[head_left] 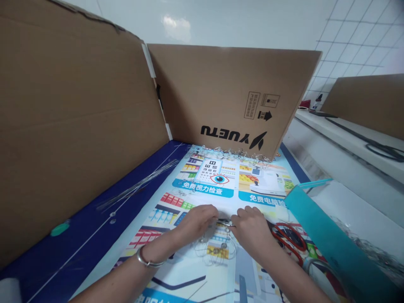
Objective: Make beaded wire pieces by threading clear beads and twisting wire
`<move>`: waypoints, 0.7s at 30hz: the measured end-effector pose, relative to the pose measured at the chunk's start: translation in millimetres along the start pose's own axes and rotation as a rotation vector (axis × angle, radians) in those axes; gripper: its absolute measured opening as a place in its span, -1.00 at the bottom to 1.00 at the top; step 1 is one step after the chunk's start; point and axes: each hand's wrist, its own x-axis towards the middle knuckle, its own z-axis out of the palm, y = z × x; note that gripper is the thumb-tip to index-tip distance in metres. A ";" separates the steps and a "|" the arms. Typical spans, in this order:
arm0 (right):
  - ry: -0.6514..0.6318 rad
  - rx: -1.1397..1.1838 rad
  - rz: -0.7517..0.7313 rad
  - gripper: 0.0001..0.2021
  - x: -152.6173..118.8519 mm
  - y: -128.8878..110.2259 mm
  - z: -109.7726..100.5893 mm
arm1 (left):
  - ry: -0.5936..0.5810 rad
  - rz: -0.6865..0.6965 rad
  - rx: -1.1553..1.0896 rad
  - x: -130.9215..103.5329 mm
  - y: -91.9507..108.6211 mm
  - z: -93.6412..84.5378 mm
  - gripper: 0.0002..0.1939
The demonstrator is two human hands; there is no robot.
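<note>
My left hand (203,216) is closed in a pinch, with thin looped wire (217,252) hanging below its fingers. Close on its right, my right hand (252,227) is curled shut, knuckles up. A short silvery metal piece (225,221) bridges the gap between both hands; whether it is a tool tip or bunched wire, I cannot tell. Red-handled scissors (288,240) show just right of my right hand, partly hidden behind the wrist. Under both hands lies a printed sheet (189,269) with shop pictures and lettering.
Cardboard panels (233,92) stand behind and to the left. Several clear wire pieces (233,153) line the back edge. Long thin rods (139,185) lie on the blue surface at left. A teal-sided box (341,244) holding tangled wire sits at right, near a round roll (325,273).
</note>
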 end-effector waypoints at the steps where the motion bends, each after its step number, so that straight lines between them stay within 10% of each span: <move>1: -0.005 -0.002 -0.006 -0.85 -0.3 1.6 -2.4 | 0.004 0.005 0.008 -0.3 0.0 -0.1 -0.84; 13: -0.163 0.006 -0.121 -0.76 -4.1 38.9 -34.1 | -0.003 -0.065 0.062 -0.9 1.0 2.0 -0.88; 21: 0.017 -0.082 -0.123 -0.88 1.0 38.9 -18.2 | 0.067 0.055 -0.013 -3.2 -6.8 3.4 -0.85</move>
